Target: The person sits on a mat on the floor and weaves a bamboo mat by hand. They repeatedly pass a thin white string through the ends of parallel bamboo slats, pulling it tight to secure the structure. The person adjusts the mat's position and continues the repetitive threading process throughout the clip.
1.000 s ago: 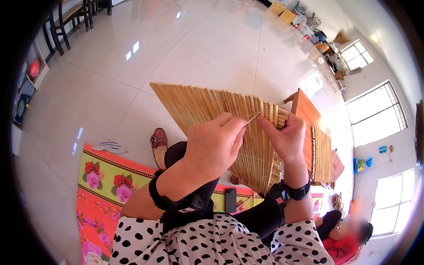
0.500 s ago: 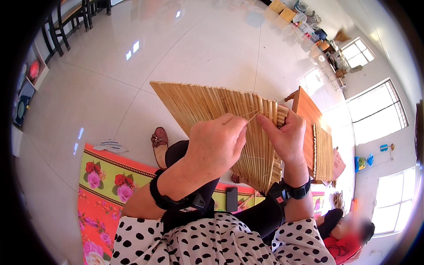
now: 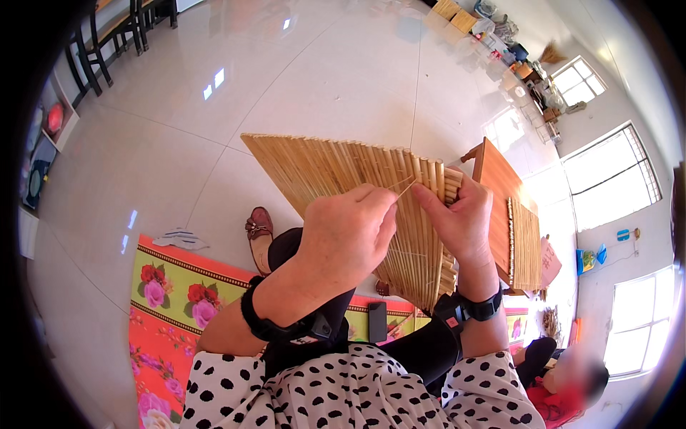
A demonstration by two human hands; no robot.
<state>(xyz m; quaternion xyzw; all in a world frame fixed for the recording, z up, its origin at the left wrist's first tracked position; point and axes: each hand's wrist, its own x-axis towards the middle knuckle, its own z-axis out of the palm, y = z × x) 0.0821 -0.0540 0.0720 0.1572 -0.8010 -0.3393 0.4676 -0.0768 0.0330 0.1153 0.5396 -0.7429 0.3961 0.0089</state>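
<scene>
A mat of straw-coloured reed stalks [image 3: 321,166] lies slanted across my lap, its stalks bound side by side with thin cord. My left hand [image 3: 348,232] is closed in a pinch on a pale cord [image 3: 406,189], which stretches taut toward my right thumb. At the mat's right edge, my right hand [image 3: 461,218] grips the last stalks, thumb on the near face and fingers curled behind. Short stalk ends [image 3: 452,187] poke out beside that palm. The fingers behind the mat are hidden.
A wooden table [image 3: 497,187] stands at right, with another reed mat [image 3: 525,243] on it. Below me lies a flowered cloth [image 3: 164,336] with a dark phone [image 3: 377,322]. A person in red [image 3: 554,404] sits at lower right. Chairs [image 3: 118,36] stand far left.
Both hands keep their hold, and the cord stays taut between them. The mat and hands shift only very slightly in the picture.
</scene>
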